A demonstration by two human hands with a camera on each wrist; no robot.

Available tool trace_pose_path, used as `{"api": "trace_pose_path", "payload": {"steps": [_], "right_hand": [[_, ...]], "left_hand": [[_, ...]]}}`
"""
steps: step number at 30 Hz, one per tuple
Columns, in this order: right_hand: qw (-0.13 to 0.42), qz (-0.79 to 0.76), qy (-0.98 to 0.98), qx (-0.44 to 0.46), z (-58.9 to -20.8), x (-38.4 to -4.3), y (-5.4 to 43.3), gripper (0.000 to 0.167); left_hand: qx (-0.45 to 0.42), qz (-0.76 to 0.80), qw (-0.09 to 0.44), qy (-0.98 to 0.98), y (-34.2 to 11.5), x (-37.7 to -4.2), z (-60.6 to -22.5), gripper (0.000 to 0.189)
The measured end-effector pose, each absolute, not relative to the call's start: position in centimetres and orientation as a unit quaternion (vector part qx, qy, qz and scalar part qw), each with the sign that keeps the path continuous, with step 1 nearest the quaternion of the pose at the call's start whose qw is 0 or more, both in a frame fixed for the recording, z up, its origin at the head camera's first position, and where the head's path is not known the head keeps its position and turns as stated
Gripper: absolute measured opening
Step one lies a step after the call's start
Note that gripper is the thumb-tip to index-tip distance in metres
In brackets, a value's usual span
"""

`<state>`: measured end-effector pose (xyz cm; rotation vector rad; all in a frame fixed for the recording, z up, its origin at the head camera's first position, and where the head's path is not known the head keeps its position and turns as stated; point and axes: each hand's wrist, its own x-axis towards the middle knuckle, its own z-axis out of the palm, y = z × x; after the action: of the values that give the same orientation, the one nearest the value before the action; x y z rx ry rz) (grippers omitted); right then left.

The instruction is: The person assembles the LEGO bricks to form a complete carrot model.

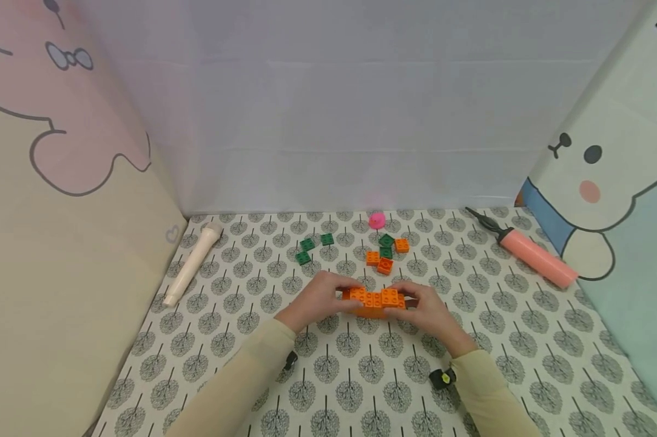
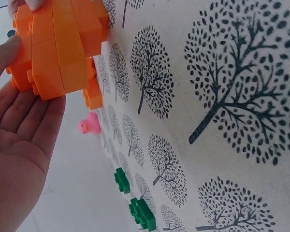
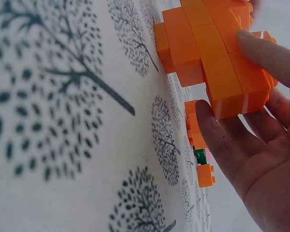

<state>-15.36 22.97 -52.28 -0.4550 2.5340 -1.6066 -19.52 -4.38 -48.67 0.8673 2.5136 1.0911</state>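
Observation:
A structure of joined orange toy building bricks (image 1: 372,311) is held between both hands at the middle of the table. My left hand (image 1: 324,295) grips its left end, the thumb on the near side and the fingers round behind. The right end is gripped by my right hand (image 1: 429,306) in the same way. From the left wrist view, the bricks (image 2: 63,43) form stepped layers, widest near the top, with the left thumb pressing a brick beside the studs. The right wrist view shows the narrower lower layers (image 3: 181,46) close over the patterned tablecloth.
Beyond the hands lie loose orange bricks (image 1: 385,266) and green bricks (image 1: 386,252). More green bricks (image 1: 307,244) are to their left. A pink toy duck (image 1: 377,220) sits near the back wall. A whitish tube (image 1: 193,265) lies far left, a pink hand pump (image 1: 538,258) far right.

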Motion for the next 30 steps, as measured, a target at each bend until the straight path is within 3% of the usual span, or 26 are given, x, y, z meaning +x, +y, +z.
{"api": "trace_pose_path", "payload": {"steps": [16,24,30], "right_hand": [[0.045,-0.538,0.828,-0.149,-52.5,-15.4,23.2,0.039],[0.049,-0.548,0.822,-0.148,-52.3,-15.2,23.6,0.037],[0.050,-0.552,0.818,-0.155,-52.2,-15.1,23.8,0.036]], "left_hand": [[0.342,0.345,0.128,0.864,-3.9,-20.4,-48.5,0.033],[0.355,0.366,0.178,0.842,-3.6,-21.8,-48.5,0.040],[0.384,0.400,0.221,0.803,-3.0,-23.0,-48.5,0.024]]}}
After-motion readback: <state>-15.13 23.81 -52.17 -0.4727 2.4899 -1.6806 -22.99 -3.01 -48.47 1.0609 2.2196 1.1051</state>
